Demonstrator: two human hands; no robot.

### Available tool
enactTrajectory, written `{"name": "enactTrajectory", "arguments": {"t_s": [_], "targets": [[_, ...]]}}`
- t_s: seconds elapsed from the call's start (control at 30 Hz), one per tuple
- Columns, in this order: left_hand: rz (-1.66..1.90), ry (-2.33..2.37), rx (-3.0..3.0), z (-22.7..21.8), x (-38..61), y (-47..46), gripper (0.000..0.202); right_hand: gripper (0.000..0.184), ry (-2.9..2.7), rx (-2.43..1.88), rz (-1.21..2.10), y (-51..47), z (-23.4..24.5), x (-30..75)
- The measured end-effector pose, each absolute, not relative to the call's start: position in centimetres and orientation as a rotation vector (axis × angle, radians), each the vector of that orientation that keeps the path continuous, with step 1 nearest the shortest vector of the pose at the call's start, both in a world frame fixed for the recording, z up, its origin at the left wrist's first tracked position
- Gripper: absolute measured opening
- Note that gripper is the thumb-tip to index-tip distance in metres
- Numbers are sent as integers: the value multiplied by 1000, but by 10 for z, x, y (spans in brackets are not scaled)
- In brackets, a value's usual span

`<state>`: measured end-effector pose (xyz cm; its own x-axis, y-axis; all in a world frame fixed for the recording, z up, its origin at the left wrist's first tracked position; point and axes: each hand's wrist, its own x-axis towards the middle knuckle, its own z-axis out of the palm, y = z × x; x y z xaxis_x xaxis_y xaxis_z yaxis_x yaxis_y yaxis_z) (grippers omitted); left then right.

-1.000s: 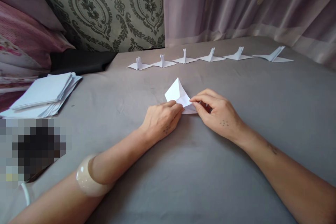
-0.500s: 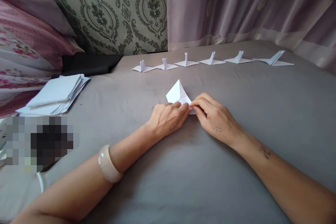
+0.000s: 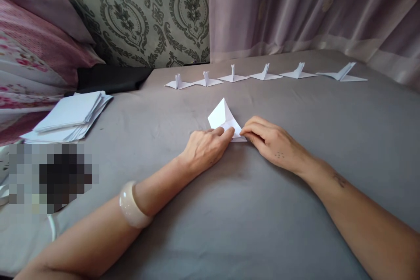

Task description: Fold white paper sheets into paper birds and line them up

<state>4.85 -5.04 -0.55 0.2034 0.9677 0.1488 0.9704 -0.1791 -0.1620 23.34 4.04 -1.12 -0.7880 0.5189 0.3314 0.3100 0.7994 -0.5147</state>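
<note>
A partly folded sheet of white paper (image 3: 226, 113) lies on the grey bedsheet in front of me, its pointed end facing away. My left hand (image 3: 210, 146) bears down on the near part of the paper, fingers bent and gripping it against the sheet. At the paper's right corner, the fingertips of my right hand (image 3: 271, 140) are pinched together on the edge. My left fingers hide some of the near-left part of the paper. A pale bangle (image 3: 133, 205) circles my left wrist.
Several folded white paper figures (image 3: 232, 76) stand in a row farther back. On the left lie a stack of white paper sheets (image 3: 67, 113) and a black folded item (image 3: 108, 78). Behind them are patterned wallpaper and a mauve curtain (image 3: 262, 8). A blurred-out patch covers something at lower left.
My right hand has shifted slightly right along the paper's edge. The left fingers have drawn back a little to the left, so more of the near-right paper shows.
</note>
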Motion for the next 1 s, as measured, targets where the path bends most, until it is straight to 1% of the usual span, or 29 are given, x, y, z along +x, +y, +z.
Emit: {"name": "enactTrajectory", "arguments": {"t_s": [0.17, 0.27, 0.4, 0.5, 0.7, 0.77, 0.9, 1.0], "targets": [[50, -1814, -2323, -5, 40, -55, 19, 24, -2687, -623, 490, 40, -7, 240], [76, -1777, -2368, -4, 37, -57, 21, 25, -2742, -598, 380, 41, -9, 240], [127, -1694, -2418, -2, 34, -60, 31, 28, -2812, -551, 240, 42, -11, 241], [173, -1630, -2436, -2, 32, -63, 41, 31, -2855, -520, 195, 41, -8, 244], [233, -1628, -2473, 2, 35, -66, 50, 38, -2883, -591, 127, 30, 2, 246], [237, -1650, -2480, 4, 37, -67, 47, 41, -2897, -614, 109, 27, 2, 245], [161, -1698, -2476, 4, 38, -71, 33, 39, -2887, -663, 119, 24, 2, 246], [125, -1746, -2458, 3, 38, -74, 27, 38, -2891, -729, 148, 22, 3, 247]]}}
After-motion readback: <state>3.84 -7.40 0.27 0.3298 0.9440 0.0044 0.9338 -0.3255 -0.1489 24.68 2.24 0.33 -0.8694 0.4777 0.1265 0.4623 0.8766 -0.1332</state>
